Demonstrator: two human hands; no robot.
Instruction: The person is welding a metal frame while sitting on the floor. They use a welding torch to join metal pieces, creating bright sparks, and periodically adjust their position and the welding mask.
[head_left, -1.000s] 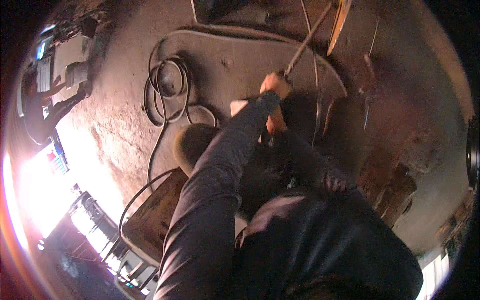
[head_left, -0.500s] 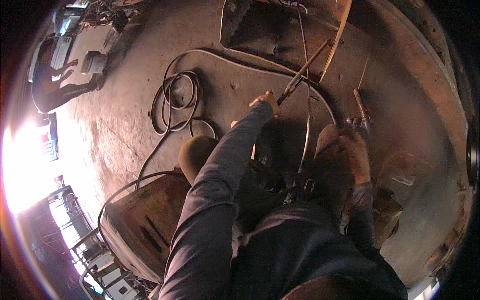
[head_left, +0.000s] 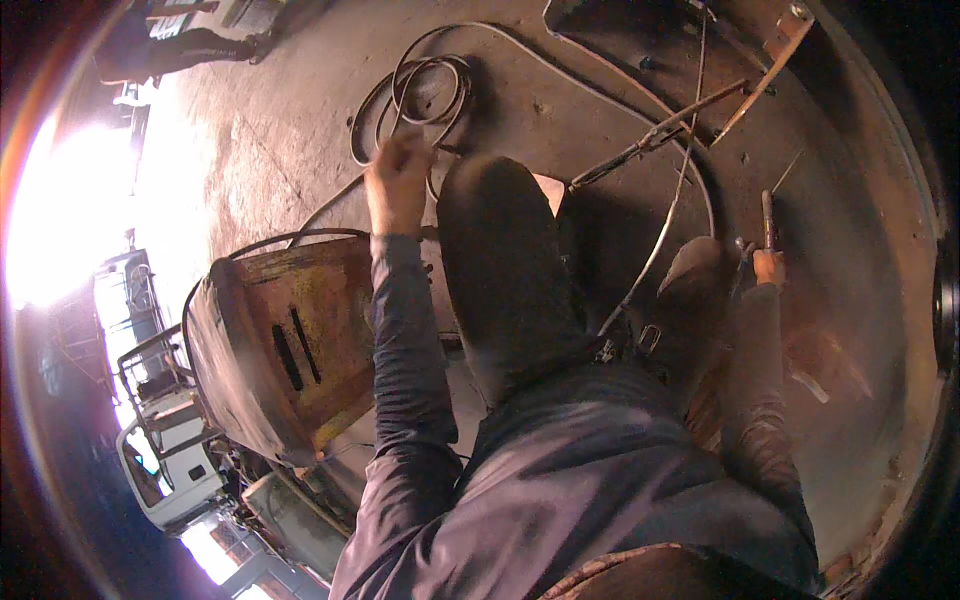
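My right hand (head_left: 768,268) is closed round the lower end of a welding electrode holder (head_left: 768,218), from which a thin electrode rod (head_left: 789,170) sticks up at an angle. A small round metal knob (head_left: 741,243) shows just left of that hand. My left hand (head_left: 398,190), smeared by motion, is raised beside my knee, in front of a coil of dark cable (head_left: 462,95); its fingers do not show clearly. Ahead, a long metal tool with a dark handle (head_left: 612,166) leans towards an angled metal bar (head_left: 775,75), with no hand on it.
A rusty metal casing (head_left: 300,345) with two slots stands close at my left. Cable (head_left: 570,62) curves across the concrete floor, and a thin rod (head_left: 645,262) runs towards my lap. Another person (head_left: 195,50) is at far left. A white vehicle cab (head_left: 185,480) is lower left.
My left hand has let go of the long tool and swung back left. My right hand has moved from my knee to the electrode holder. The view has shifted.
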